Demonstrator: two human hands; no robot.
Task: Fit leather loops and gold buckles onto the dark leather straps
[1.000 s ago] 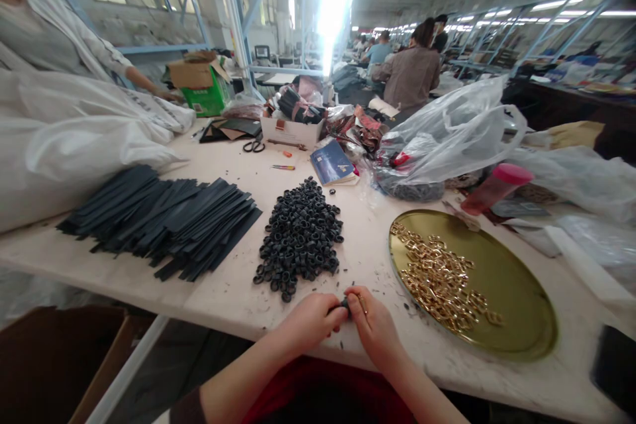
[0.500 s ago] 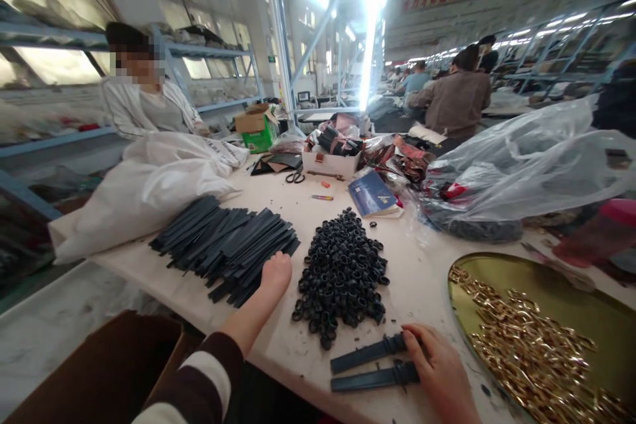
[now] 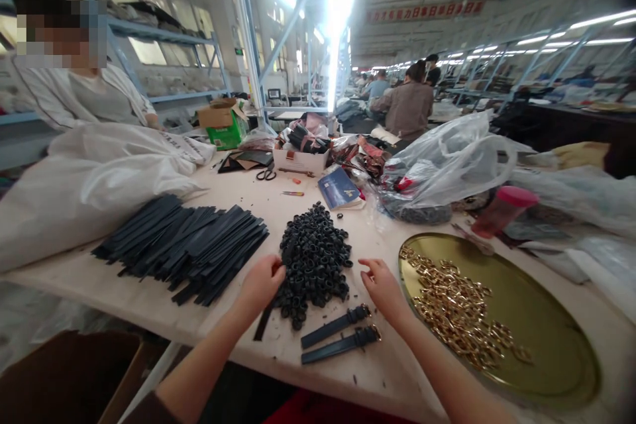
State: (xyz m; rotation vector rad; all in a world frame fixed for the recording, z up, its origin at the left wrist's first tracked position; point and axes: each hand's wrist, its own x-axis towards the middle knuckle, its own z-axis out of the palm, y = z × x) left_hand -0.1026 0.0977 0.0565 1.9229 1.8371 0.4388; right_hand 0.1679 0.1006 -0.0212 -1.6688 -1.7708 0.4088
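My left hand (image 3: 263, 278) is closed, its fingers pinched at the left edge of a heap of small black loops (image 3: 315, 252). From it a dark strap strip (image 3: 262, 324) hangs down toward the table. To the right of the heap, my right hand (image 3: 380, 281) is raised with its fingers apart and nothing visible in them. Below, two black straps with gold buckles (image 3: 340, 334) lie side by side. Left of the loops is a pile of flat dark strips (image 3: 193, 245). On the right, a gold oval tray (image 3: 541, 318) carries many gold buckles (image 3: 457, 308).
A blue booklet (image 3: 338, 188), scissors (image 3: 265, 174) and a white box (image 3: 301, 162) lie toward the back. White sacks (image 3: 99, 172) fill the left side. Plastic bags (image 3: 447, 159) and a pink-lidded cup (image 3: 504, 212) are at right. A co-worker (image 3: 89, 89) stands at left.
My left hand has left the strip pile, moving to the loops with a strip. My right hand has let go of the two straps and risen beside the heap. The view has turned right.
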